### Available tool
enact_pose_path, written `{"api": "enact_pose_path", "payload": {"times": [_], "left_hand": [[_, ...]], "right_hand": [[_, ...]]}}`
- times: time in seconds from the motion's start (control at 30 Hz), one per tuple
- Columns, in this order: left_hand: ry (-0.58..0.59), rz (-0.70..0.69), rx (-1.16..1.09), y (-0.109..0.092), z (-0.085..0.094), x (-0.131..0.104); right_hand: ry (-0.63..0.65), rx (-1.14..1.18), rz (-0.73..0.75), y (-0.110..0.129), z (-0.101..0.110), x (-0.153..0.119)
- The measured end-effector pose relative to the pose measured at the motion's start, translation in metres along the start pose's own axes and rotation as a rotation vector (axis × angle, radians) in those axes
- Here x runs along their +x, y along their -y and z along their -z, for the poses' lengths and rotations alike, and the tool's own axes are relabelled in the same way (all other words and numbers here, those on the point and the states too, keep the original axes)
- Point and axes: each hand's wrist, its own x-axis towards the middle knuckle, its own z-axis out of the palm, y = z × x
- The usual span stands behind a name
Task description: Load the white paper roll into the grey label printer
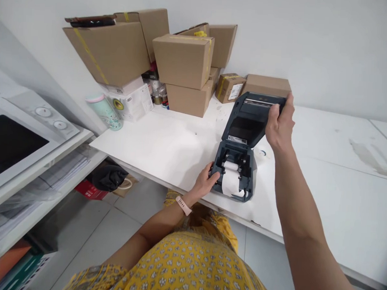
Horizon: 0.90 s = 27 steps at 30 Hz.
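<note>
A dark blue label printer [250, 182] stands on the white table with its lid [247, 117] raised and tilted back. Inside the body lies a white paper roll [231, 181], its loose end trailing toward the front. My right hand [280, 123] is closed round the upper right corner of the lid. At the left side of the printer's body, my left hand [207, 180] grips the edge, thumb on top and fingers along the outside. Part of a round white thing [261, 153] shows behind the printer on its right.
Several cardboard boxes [185, 60] are stacked along the wall. A mint-green tumbler [105, 112] stands beside a white box [134, 103] at the back left. A white microwave [28, 127] sits on a shelf unit at the left. The table's front edge [159, 180] runs close to my body.
</note>
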Motion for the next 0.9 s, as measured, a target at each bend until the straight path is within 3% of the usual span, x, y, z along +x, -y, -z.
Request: {"api": "enact_pose_path", "payload": {"times": [0.2,0.27,0.4,0.53,0.73,0.83,0.9], "left_hand": [[-0.004,0.013,0.084,-0.011,0.006,0.009],[-0.028,-0.02,0.149,-0.018,0.005,0.023],[0.001,0.012,0.212,-0.028,-0.004,0.058],[0.028,0.054,0.242,-0.031,-0.01,0.075],[0.007,0.063,0.52,-0.039,-0.006,0.071],[0.005,0.051,0.558,-0.041,-0.004,0.069],[-0.006,0.036,0.517,-0.04,-0.005,0.069]], "right_hand": [[-0.244,-0.086,0.151,-0.004,-0.005,-0.07],[-0.074,-0.21,0.183,-0.013,-0.014,-0.092],[0.424,-0.369,0.359,-0.025,-0.031,-0.112],[0.684,-0.482,0.444,-0.025,-0.039,-0.107],[0.895,-0.487,0.435,-0.026,-0.056,-0.096],[0.89,-0.386,0.407,-0.026,-0.056,-0.089],[0.853,-0.281,0.393,-0.027,-0.042,-0.084]]}}
